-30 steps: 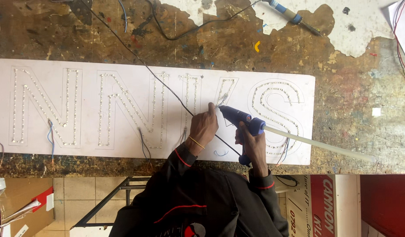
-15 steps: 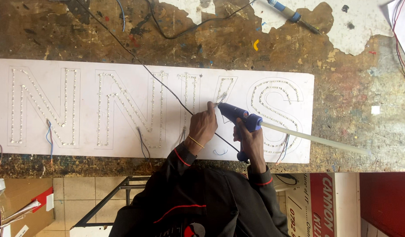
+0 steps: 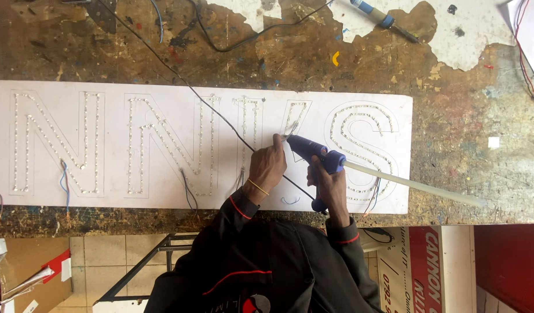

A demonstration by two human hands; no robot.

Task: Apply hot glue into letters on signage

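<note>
A long white sign board (image 3: 163, 116) lies on the workbench, its letter outlines filled with rows of small lights. My right hand (image 3: 330, 185) grips a blue glue gun (image 3: 313, 153) with a long clear glue stick (image 3: 417, 185) trailing to the right. The gun's nozzle touches the board at a slanted letter stroke. My left hand (image 3: 267, 168) rests on the board just left of the nozzle, fingers curled, fingertips pressed down beside the tip. I cannot see anything pinched in it. A black cable (image 3: 220, 116) runs across the board and under my left hand.
The worn wooden bench (image 3: 464, 116) has peeling white patches. A blue-handled soldering iron (image 3: 383, 18) lies at the top right, with thin red wires (image 3: 525, 64) at the far right. Short blue wires (image 3: 64, 179) stick out of the board. The bench edge and tiled floor (image 3: 116, 255) lie below.
The glue gun's nozzle and both hands have crept slightly left and up along the letter stroke. The board has not moved.
</note>
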